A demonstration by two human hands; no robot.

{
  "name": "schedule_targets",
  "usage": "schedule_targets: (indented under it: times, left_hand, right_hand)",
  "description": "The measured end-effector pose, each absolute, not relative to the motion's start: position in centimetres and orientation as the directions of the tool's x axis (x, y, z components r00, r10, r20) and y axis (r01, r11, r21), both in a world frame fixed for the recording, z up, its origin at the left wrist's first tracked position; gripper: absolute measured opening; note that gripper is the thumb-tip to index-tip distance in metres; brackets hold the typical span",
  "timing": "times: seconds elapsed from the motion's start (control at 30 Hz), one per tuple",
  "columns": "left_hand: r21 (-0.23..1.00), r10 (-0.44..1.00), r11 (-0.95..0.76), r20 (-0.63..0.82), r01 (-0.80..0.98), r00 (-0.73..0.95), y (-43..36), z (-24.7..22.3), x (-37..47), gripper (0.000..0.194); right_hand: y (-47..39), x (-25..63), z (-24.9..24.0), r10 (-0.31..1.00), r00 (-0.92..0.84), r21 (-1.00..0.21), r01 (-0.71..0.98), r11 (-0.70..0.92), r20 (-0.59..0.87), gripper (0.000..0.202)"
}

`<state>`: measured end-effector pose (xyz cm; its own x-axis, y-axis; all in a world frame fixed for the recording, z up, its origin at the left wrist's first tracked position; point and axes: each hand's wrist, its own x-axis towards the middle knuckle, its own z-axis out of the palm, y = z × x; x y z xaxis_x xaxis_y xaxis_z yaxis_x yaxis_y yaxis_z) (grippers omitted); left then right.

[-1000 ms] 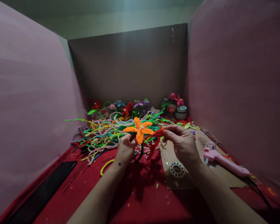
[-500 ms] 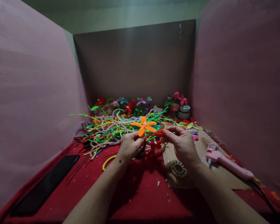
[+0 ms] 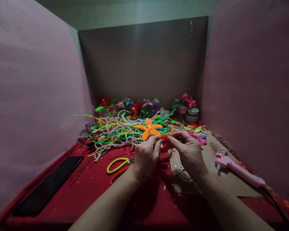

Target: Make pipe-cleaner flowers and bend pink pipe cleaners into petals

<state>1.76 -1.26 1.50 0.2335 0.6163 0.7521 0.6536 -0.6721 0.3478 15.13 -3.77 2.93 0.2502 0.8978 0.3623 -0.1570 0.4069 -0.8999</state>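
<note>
An orange five-petal fuzzy flower (image 3: 148, 129) stands just above the fingers of my left hand (image 3: 146, 154). Whether those fingers hold it or it rests on something behind them is unclear. My left thumb and forefinger are pinched at the left end of a red fuzzy piece (image 3: 164, 141). My right hand (image 3: 188, 152) pinches the same red piece from the right with thumb and fingertips. The two hands are close together, fingertips nearly meeting over the red cloth.
Tangled pipe cleaners (image 3: 115, 131) lie behind my hands. Yellow-handled scissors (image 3: 117, 165) and a black phone (image 3: 49, 186) are leftward. A pink glue gun (image 3: 240, 170) and a round holed disc (image 3: 184, 175) lie on cardboard (image 3: 214, 179). Fuzzy flowers (image 3: 135, 109) stand at the back.
My left hand has moved right, towards my right hand, and its fingers now meet the red piece. The scissors' handles are more exposed. The whole view has shifted slightly.
</note>
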Motion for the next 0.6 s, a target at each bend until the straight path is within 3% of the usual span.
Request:
schedule_targets:
  times: [0.2, 0.3, 0.37, 0.5, 0.6]
  left_hand:
    - [-0.017, 0.511, -0.580, 0.771, 0.814, 0.380, -1.4, 2.2, 1.9, 0.026]
    - [-0.088, 0.473, -0.591, 0.768, 0.802, 0.432, -1.5, 2.7, 2.0, 0.027]
    - [-0.009, 0.485, -0.622, 0.780, 0.783, 0.394, -1.5, 2.8, 2.0, 0.025]
    - [0.337, 0.612, -0.625, 0.772, 0.704, 0.174, -1.4, 3.1, 1.8, 0.015]
    - [0.505, 0.657, -0.642, 0.750, 0.577, 0.076, -1.7, 3.5, 1.6, 0.013]
  right_hand:
    - [-4.1, 14.9, 2.9, 0.882, 0.246, -0.899, -0.080, 0.431, 0.401, 0.013]
    - [-4.3, 14.8, 2.9, 0.871, 0.240, -0.892, -0.042, 0.451, 0.429, 0.012]
    - [-4.4, 14.7, 3.0, 0.866, 0.238, -0.889, -0.020, 0.457, 0.439, 0.012]
    - [-4.5, 14.6, 3.1, 0.880, 0.235, -0.900, -0.038, 0.434, 0.414, 0.012]
    - [-4.3, 14.8, 3.1, 0.895, 0.241, -0.912, -0.075, 0.403, 0.376, 0.013]
